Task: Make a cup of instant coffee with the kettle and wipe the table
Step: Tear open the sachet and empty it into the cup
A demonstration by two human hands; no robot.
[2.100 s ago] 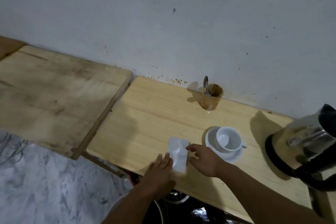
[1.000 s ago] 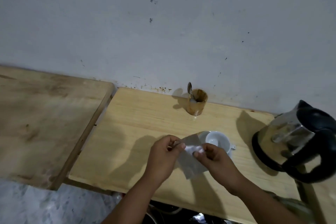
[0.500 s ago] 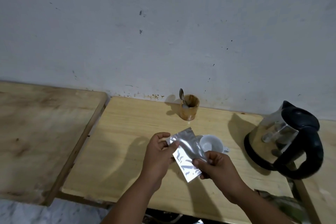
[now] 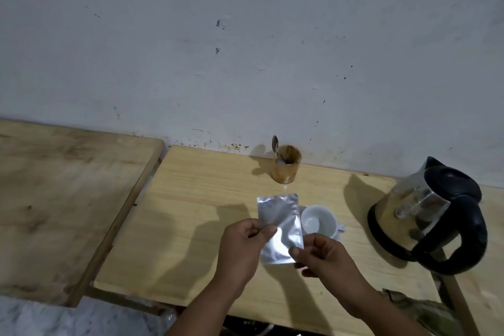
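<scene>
Silver sachet (image 4: 278,226) now upright, no longer tilted; left hand (image 4: 240,248) pinches left edge, right hand (image 4: 324,256) pinches lower right corner; cup (image 4: 319,222) behind

The saucer (image 4: 341,227) under the white cup (image 4: 319,221) is almost fully hidden; only a small piece is seen at the cup's right side. The left edge of the cup is covered by the silver sachet (image 4: 279,226). The lower corners of the sachet are covered by the fingers of the left hand (image 4: 241,248) and the right hand (image 4: 324,256). No print can be read on the sachet. Both forearms are cut off by the bottom edge. Only the handle end of the spoon (image 4: 275,146) is seen above the wooden holder (image 4: 286,163); its bowl is hidden inside. The dark things under the table (image 4: 191,199) at the bottom edge cannot be told.
</scene>
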